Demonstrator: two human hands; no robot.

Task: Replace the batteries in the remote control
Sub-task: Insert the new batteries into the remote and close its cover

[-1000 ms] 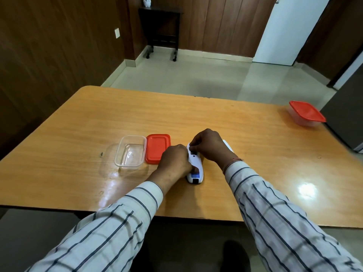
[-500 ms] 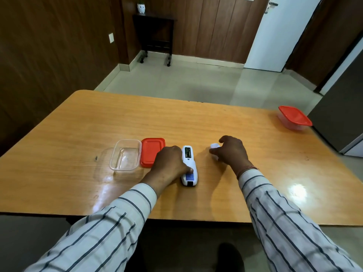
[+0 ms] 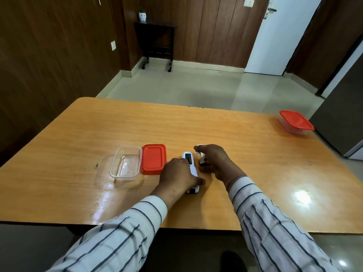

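A white remote control (image 3: 191, 167) lies face down on the wooden table (image 3: 196, 130), its battery bay open at the far end with a dark battery showing. My left hand (image 3: 179, 176) rests over its left side and near end, gripping it against the table. My right hand (image 3: 213, 160) hovers just right of the remote and holds a small white piece, the battery cover (image 3: 200, 157), tilted up between its fingers. Part of the cover is hidden by my fingers.
An empty clear plastic box (image 3: 125, 163) and its red lid (image 3: 153, 159) lie side by side left of the remote. A second box with a red lid (image 3: 296, 122) stands at the table's far right corner. A dark cabinet (image 3: 341, 124) stands beyond the right edge.
My right hand left the remote's far end, reached right to the white cover, and now has it lifted and brought back near the remote. My left hand stayed on the remote.
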